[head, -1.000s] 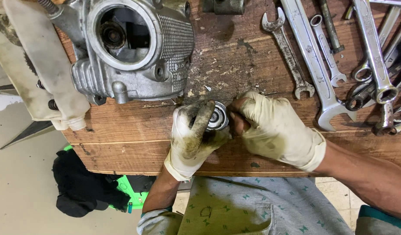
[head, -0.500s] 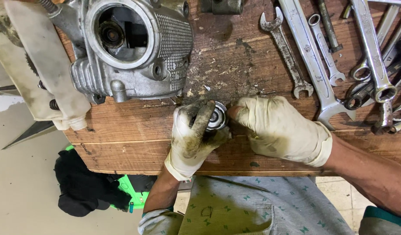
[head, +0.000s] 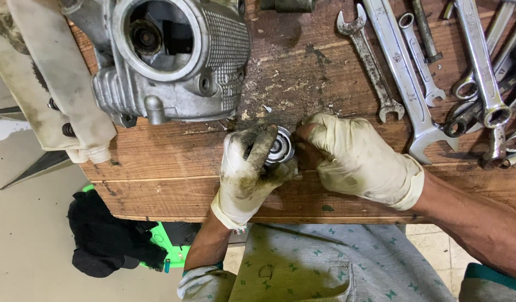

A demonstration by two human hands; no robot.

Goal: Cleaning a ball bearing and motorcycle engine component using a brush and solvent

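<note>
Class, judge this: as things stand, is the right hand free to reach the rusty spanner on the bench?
Probably yes. The rusty spanner lies just beyond the right hand on open bench, nothing between them. But that hand is busy at the small round metal part that the left hand holds.

Engine casing (head: 174, 61) on bench (head: 157, 184) at ten o'clock; wrenches (head: 414, 72) at two o'clock; round part (head: 280, 148) centre, between both hands.

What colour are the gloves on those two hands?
Off-white, smeared with dark grease, on left hand and right hand; head view.
</note>
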